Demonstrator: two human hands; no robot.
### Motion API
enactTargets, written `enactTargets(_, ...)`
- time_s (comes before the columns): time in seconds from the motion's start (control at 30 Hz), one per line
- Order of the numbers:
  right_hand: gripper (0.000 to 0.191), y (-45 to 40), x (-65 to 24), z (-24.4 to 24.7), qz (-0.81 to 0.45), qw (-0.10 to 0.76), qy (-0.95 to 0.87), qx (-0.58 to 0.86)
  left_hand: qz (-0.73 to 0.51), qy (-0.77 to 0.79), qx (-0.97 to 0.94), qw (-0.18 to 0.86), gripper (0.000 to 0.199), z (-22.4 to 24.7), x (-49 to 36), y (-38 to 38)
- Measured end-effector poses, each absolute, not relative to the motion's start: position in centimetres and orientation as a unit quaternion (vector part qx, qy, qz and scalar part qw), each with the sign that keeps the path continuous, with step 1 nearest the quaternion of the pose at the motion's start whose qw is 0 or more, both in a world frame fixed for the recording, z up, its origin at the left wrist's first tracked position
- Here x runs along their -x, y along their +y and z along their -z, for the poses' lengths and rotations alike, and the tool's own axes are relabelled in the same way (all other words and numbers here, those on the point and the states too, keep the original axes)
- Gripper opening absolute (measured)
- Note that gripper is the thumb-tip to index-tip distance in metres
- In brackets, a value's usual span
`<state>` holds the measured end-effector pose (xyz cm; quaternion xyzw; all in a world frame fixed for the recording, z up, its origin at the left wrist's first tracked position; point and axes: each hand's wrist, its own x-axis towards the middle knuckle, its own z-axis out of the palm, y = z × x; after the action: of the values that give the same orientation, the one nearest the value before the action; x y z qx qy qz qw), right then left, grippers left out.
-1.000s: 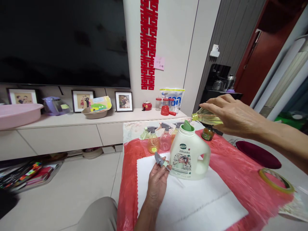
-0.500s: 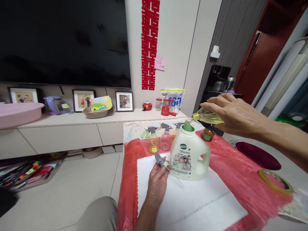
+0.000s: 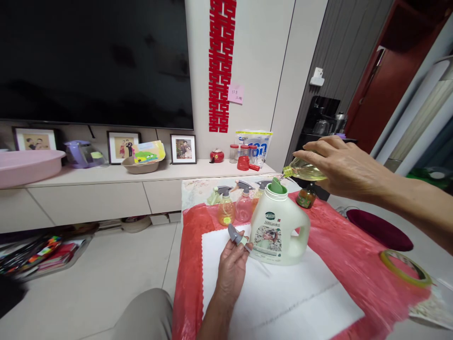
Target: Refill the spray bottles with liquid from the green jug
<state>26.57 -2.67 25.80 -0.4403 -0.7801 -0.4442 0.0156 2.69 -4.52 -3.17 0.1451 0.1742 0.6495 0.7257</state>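
Observation:
My right hand (image 3: 336,163) grips a clear yellowish bottle (image 3: 306,171), tipped with its neck to the left, over the mouth of a pale green detergent jug (image 3: 279,231). Liquid runs from the bottle's neck toward the green spout (image 3: 276,185) inside the jug's opening. My left hand (image 3: 233,264) is closed around a grey spray-bottle trigger head (image 3: 236,236), its thin tube pointing down to the right, just left of the jug. The jug stands upright on a white cloth (image 3: 283,302).
Behind the jug stand a yellow spray bottle (image 3: 226,210), a pink spray bottle (image 3: 243,206) and others partly hidden. A small brown bottle (image 3: 306,197) is to the right. A tape roll (image 3: 389,259) lies on the red table cover (image 3: 339,236). A low cabinet (image 3: 92,198) runs along the wall.
Almost nothing differs. My right hand and the tipped bottle have shifted very slightly left; the jug and my left hand stay in place.

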Motion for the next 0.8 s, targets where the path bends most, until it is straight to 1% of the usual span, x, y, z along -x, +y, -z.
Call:
enactTargets(0.47, 0.062, -2.72, -26.06, -25.68, 0.449, 0.016, -0.784, 0.43, -0.651, 0.177, -0.156, 0.722, 0.031, 3.4, -2.68, -4.48)
enactTargets(0.67, 0.055, -2.8, -25.67, -25.65, 0.442, 0.011, -0.787, 0.43, -0.649, 0.178, -0.151, 0.724, 0.031, 3.21, -2.65, -4.6)
enactTargets(0.8, 0.055, -2.73, -25.64, -25.55, 0.449, 0.005, -0.789, 0.421, -0.651, 0.18, -0.15, 0.722, 0.033, 3.1, -2.68, -4.59)
